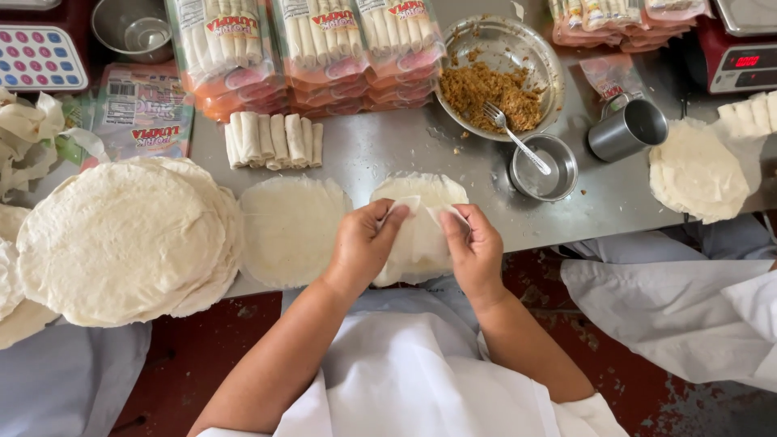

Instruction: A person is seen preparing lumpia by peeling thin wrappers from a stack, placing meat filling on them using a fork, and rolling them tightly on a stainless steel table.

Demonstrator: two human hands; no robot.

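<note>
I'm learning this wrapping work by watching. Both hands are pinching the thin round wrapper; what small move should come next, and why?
Probably roll the folded wrapper forward, away from the body. The left hand and right hand have its two side edges turned inward, and the finished rolls lying beyond show that closed tube shape.

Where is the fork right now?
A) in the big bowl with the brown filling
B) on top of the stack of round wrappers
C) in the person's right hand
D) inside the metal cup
A: the fork has its prongs in the brown filling of the big bowl, with its handle reaching over the small dish, while both hands pinch a wrapper.
</note>
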